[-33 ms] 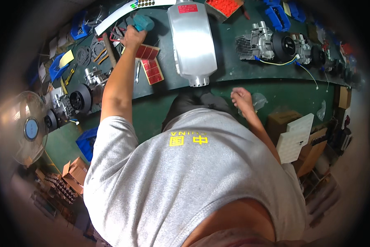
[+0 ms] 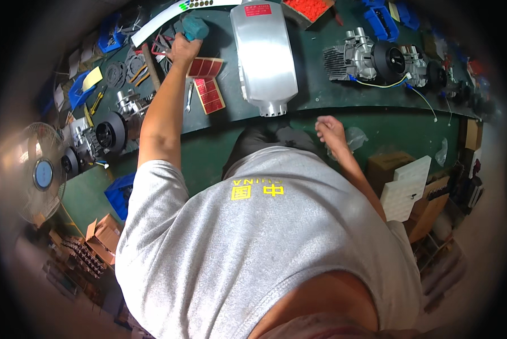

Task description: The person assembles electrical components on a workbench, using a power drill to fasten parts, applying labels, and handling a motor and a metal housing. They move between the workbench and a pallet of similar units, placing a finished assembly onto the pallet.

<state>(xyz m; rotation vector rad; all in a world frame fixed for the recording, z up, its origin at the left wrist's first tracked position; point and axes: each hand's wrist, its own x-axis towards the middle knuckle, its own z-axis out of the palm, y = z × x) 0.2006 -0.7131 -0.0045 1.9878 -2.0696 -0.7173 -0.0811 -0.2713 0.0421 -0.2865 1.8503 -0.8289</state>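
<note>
My left hand [image 2: 184,51] reaches over the green workbench and is closed around a teal power tool [image 2: 195,27] whose lower part is hidden in the grip. Just below that hand lie sheets of red labels [image 2: 209,95], with a wrench [image 2: 189,97] beside them. To their right, a large silver metal housing [image 2: 267,56] points its round, slotted end toward me. My right hand [image 2: 331,133] hovers in front of the bench edge, fingers loosely curled in, with nothing visible in them. A clear plastic bag [image 2: 355,137] is seen just beside it.
Motor units with black fans stand on the bench at right [image 2: 389,62] and left [image 2: 112,133]. A box of orange-red parts [image 2: 309,8], blue bins [image 2: 380,25] and a white curved strip [image 2: 169,18] lie farther back. A fan [image 2: 42,172] is at left; white foam [image 2: 405,189] at right.
</note>
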